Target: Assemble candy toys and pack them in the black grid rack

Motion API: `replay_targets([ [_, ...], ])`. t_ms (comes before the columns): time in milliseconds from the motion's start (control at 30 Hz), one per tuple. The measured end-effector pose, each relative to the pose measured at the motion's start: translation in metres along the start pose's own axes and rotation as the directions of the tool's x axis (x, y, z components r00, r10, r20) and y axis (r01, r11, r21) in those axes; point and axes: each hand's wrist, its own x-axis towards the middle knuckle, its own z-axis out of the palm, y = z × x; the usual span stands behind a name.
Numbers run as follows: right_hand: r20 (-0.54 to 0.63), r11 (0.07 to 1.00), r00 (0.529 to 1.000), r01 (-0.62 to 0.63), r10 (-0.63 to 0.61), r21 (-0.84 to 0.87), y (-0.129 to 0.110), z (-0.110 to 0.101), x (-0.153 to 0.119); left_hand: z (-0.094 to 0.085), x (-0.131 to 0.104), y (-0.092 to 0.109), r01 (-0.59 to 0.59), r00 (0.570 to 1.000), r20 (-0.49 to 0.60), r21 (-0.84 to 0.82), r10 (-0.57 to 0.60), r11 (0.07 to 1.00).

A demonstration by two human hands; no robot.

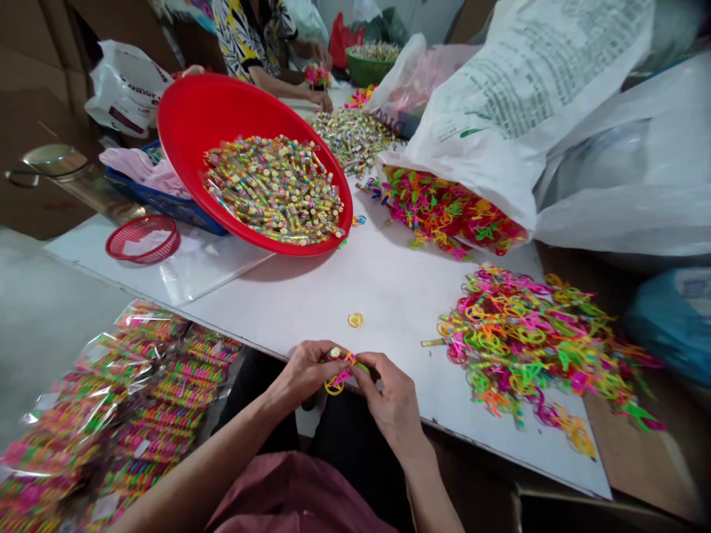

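A cluster of small pink, yellow and green plastic pieces (342,376) is pinched between the fingers of the left hand (303,370) and right hand (393,396); close handling seems underway, with steady alignment called for. Just beyond the fingers, a round yellow plastic ring (355,313) is seen on the white desk (311,296).

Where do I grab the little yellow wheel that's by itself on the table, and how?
Pinch the outer rim of the yellow wheel, a fingertip on each side, coming down from above. It's thin and lies flat on the white table, so a sideways push would probably just slide it. There's open space all around for your fingertips.
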Motion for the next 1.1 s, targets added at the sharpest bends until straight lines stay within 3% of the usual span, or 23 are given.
replay_targets([
  [367,-0.087,0.989,0.991,0.092,-0.102,-0.114,0.000,0.000,-0.008,0.006,-0.003,0.003,0.002,1.000,0.029,-0.033,-0.001,0.999],
  [533,-0.085,0.997,0.996,0.032,-0.038,-0.067,0.000,0.002,-0.008,0.004,-0.002,0.000,-0.049,0.998,0.045,0.058,0.047,0.997],
  [633,-0.009,0.991,0.996,-0.090,0.092,0.096,-0.001,0.001,-0.006,-0.002,-0.005,0.003,-0.165,0.985,0.076,0.213,0.152,0.963],
  [733,0.144,0.897,0.965,-0.256,0.218,0.360,0.004,-0.001,-0.003,-0.006,-0.008,0.008,-0.258,0.964,0.148,0.340,0.220,0.904],
  [833,0.310,0.712,0.925,-0.368,0.218,0.598,0.014,0.000,0.002,-0.007,-0.009,0.010,-0.306,0.947,0.204,0.322,0.250,0.896],
  [900,0.365,0.598,0.908,-0.413,0.208,0.687,0.019,0.003,0.006,-0.006,-0.008,0.009,-0.285,0.954,0.177,0.295,0.241,0.912],
  [967,0.336,0.557,0.910,-0.414,0.242,0.720,0.021,0.007,0.009,-0.003,-0.006,0.006,-0.214,0.975,0.107,0.239,0.194,0.947],
  [1100,0.171,0.554,0.912,-0.367,0.372,0.747,0.018,0.011,0.009,0.000,0.001,0.000,-0.078,0.997,-0.006,0.020,0.078,0.997],
])
